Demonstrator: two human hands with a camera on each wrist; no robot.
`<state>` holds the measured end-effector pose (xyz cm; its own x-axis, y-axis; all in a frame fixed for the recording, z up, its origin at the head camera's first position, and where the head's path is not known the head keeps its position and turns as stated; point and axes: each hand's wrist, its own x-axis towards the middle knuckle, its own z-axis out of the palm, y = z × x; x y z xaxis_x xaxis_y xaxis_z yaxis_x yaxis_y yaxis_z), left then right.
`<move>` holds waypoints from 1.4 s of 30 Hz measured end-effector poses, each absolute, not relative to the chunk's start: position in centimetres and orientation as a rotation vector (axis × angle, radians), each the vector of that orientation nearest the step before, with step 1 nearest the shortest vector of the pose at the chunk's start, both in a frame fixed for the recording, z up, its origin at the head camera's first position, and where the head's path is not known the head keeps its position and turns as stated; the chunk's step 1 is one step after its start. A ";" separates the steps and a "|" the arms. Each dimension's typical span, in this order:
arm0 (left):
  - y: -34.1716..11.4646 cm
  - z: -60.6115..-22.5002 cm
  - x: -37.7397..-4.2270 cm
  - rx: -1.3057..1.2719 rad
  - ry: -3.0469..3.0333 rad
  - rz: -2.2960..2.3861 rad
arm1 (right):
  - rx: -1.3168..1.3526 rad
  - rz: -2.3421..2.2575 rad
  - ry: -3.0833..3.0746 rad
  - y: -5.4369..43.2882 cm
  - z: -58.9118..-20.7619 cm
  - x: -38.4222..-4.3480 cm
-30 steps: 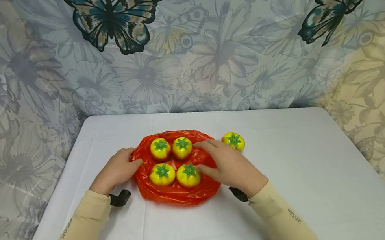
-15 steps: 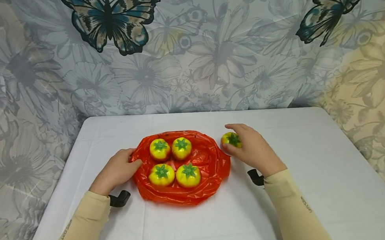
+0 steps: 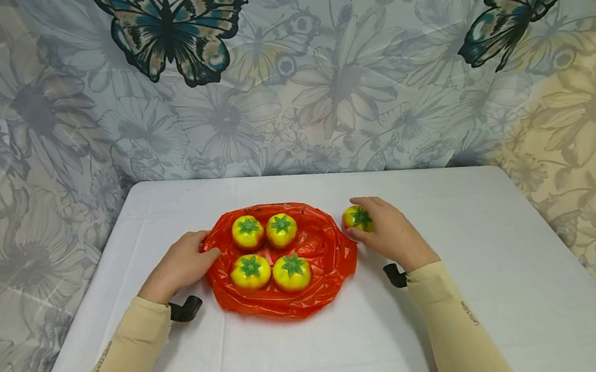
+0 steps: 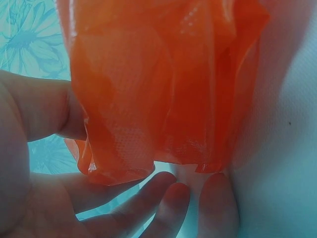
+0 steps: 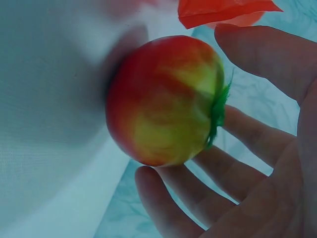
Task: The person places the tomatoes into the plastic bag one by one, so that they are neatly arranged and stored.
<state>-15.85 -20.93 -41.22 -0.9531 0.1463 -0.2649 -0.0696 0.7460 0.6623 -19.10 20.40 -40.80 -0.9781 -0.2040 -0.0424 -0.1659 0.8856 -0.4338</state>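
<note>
A red plastic bag (image 3: 325, 232) lies spread with its mouth rolled open, and several yellow-red toy tomatoes (image 3: 251, 271) with green leaf tops sit in it. My left hand (image 3: 182, 263) holds the bag's left rim; the left wrist view has the thumb (image 4: 44, 109) on one side of the red plastic and fingers below. Right of the bag, one more tomato (image 3: 356, 218) stands on the table. My right hand (image 3: 394, 233) is around it with loosely spread fingers. In the right wrist view, a small gap shows between thumb (image 5: 267, 54) and tomato (image 5: 163, 104).
A white cloth covers the table (image 3: 486, 287). Its back edge meets a wall hanging (image 3: 341, 83) printed with flowers and butterflies. Black camera mounts (image 3: 185, 309) stick out below both wrists.
My right hand has moved from the bag's right side over to the lone tomato, then settled slightly lower around it. The bag's right rim has spread outward. My left hand stays put.
</note>
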 end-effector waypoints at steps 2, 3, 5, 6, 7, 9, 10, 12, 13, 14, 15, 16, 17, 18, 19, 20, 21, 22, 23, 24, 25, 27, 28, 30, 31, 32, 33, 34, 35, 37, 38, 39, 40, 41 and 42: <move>-20.9 -41.3 -15.8 0.061 2.640 1.027 | -0.284 -0.668 2.964 20.4 -41.0 -19.2; -20.9 -41.3 -15.8 0.063 2.638 1.028 | -0.284 -0.665 2.965 20.5 -41.0 -19.2; -21.0 -41.3 -15.9 0.060 2.639 1.027 | -0.287 -0.664 2.966 20.5 -41.2 -19.2; -21.0 -41.3 -15.9 0.058 2.638 1.028 | -0.291 -0.663 2.966 20.6 -41.2 -19.2; -21.0 -41.3 -15.9 0.058 2.639 1.025 | -0.291 -0.661 2.966 20.6 -41.3 -19.2; -21.0 -41.4 -15.9 0.057 2.642 1.021 | -0.290 -0.659 2.965 20.7 -41.3 -19.2; -21.0 -41.4 -15.9 0.054 2.643 1.021 | -0.289 -0.657 2.963 20.7 -41.4 -19.3; -21.0 -41.4 -16.0 0.055 2.643 1.022 | -0.289 -0.652 2.962 20.7 -41.5 -19.3; -21.0 -41.5 -16.0 0.057 2.643 1.023 | -0.286 -0.651 2.962 20.7 -41.5 -19.3; -21.0 -41.5 -16.0 0.057 2.641 1.027 | -0.283 -0.651 2.961 20.8 -41.5 -19.3; -21.0 -41.5 -16.0 0.057 2.641 1.028 | -0.280 -0.651 2.961 20.8 -41.6 -19.3; -21.0 -41.5 -16.0 0.056 2.640 1.030 | -0.277 -0.651 2.959 20.8 -41.6 -19.3; -21.0 -41.4 -15.9 0.058 2.638 1.034 | -0.272 -0.652 2.958 20.8 -41.6 -19.3; -21.0 -41.4 -15.9 0.058 2.637 1.036 | -0.268 -0.655 2.956 20.7 -41.6 -19.4; -21.0 -41.4 -15.9 0.058 2.636 1.038 | -0.263 -0.656 2.954 20.7 -41.6 -19.4; -21.0 -41.4 -15.9 0.056 2.636 1.037 | -0.259 -0.657 2.952 20.7 -41.6 -19.4; -21.0 -41.3 -15.8 0.056 2.637 1.037 | -0.257 -0.657 2.951 20.7 -41.6 -19.4; -20.9 -41.3 -15.8 0.056 2.635 1.039 | -0.256 -0.657 2.949 20.7 -41.6 -19.4; -20.9 -41.3 -15.8 0.057 2.636 1.038 | -0.254 -0.656 2.949 20.7 -41.6 -19.4; -20.9 -41.3 -15.8 0.056 2.638 1.036 | -0.253 -0.654 2.950 20.7 -41.7 -19.4; -20.9 -41.3 -15.8 0.057 2.637 1.036 | -0.252 -0.652 2.951 20.7 -41.7 -19.4; -20.9 -41.3 -15.9 0.058 2.638 1.035 | -0.253 -0.646 2.952 20.8 -41.7 -19.4; -20.9 -41.3 -15.9 0.058 2.639 1.034 | -0.254 -0.644 2.953 20.8 -41.7 -19.4; -20.9 -41.2 -15.8 0.060 2.638 1.036 | -0.261 -0.639 2.956 20.9 -41.6 -19.3; -20.9 -41.2 -15.8 0.059 2.637 1.037 | -0.268 -0.638 2.957 20.9 -41.6 -19.3; -20.9 -41.3 -15.9 0.057 2.637 1.039 | -0.276 -0.641 2.959 20.9 -41.5 -19.3; -20.9 -41.3 -15.8 0.060 2.637 1.039 | -0.283 -0.645 2.963 20.9 -41.4 -19.3; -20.9 -41.2 -15.8 0.060 2.638 1.040 | -0.291 -0.647 2.966 20.9 -41.3 -19.3; -20.9 -41.2 -15.8 0.060 2.636 1.043 | -0.298 -0.652 2.970 20.9 -41.2 -19.3; -20.9 -41.2 -15.8 0.057 2.636 1.044 | -0.306 -0.659 2.975 20.8 -41.0 -19.3; -20.9 -41.2 -15.8 0.058 2.637 1.044 | -0.309 -0.662 2.977 20.8 -40.9 -19.2; -20.9 -41.2 -15.8 0.060 2.638 1.042 | -0.311 -0.663 2.978 20.8 -40.8 -19.2; -20.9 -41.2 -15.8 0.059 2.639 1.041 | -0.312 -0.662 2.979 20.7 -40.7 -19.1; -20.9 -41.2 -15.8 0.060 2.640 1.040 | -0.309 -0.663 2.979 20.7 -40.5 -19.1; -20.9 -41.1 -15.8 0.062 2.642 1.037 | -0.309 -0.662 2.980 20.7 -40.4 -19.0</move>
<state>-15.79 -20.88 -41.15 -0.9536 0.1487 -0.2619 -0.0691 0.7385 0.6707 -19.01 20.70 -40.42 -0.9770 -0.2113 -0.0281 -0.1795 0.8867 -0.4261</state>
